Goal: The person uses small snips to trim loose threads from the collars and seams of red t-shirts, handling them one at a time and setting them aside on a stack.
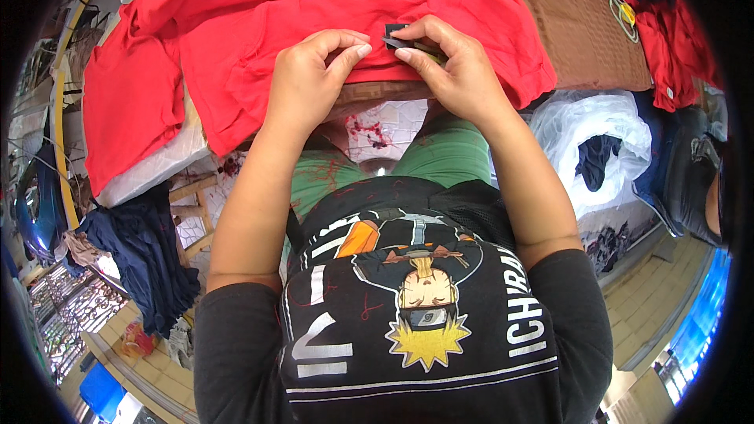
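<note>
A red garment (314,0) is spread over the work surface in front of me, its near edge hanging at the table's front. Over that edge my left hand (310,74) is closed in a pinch of thumb and forefinger; whatever lies between the fingertips is too small to make out. A short gap away, my right hand (452,63) grips small thread snips (393,42) with dark blades pointing left, toward the left fingertips. Part of the tool is hidden in the palm, with a yellowish bit showing. Behind the blades a small black patch (399,29) sits on the red cloth.
Brown cloth (581,23) covers the table's right part, with a coiled pale cord (626,20) and more red fabric (667,63). A white plastic bag (605,118) holding dark cloth stands at right. Dark fabric (141,243) hangs at left. Red thread scraps (377,137) lie below.
</note>
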Motion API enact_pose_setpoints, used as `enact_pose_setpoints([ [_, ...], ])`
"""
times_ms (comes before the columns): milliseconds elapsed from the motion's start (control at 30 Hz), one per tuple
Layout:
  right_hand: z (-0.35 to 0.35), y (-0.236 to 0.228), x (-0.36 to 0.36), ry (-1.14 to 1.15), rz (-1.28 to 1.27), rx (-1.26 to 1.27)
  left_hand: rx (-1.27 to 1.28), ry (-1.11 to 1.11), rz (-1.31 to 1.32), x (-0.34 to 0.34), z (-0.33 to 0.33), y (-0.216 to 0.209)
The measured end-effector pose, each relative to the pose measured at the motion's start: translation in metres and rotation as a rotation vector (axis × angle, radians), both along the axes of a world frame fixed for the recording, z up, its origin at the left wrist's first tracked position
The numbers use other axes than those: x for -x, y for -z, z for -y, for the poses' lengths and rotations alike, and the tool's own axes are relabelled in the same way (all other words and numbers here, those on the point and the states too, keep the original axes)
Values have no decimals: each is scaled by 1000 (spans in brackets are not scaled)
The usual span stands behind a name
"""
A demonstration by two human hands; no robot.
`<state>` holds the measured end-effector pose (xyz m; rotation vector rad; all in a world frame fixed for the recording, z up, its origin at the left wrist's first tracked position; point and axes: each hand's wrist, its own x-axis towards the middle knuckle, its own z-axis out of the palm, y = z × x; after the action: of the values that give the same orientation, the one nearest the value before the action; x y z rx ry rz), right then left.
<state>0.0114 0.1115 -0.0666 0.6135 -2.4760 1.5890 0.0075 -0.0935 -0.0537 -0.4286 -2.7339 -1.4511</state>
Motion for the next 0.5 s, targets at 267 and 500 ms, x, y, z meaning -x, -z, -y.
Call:
enact_pose_setpoints([
  [267,-2,0,1,-39,-48,-117,8,-29,26,1,-4,-4],
  [500,-6,-17,-6,66,-113,-412,-459,497,54,-5,19,-48],
])
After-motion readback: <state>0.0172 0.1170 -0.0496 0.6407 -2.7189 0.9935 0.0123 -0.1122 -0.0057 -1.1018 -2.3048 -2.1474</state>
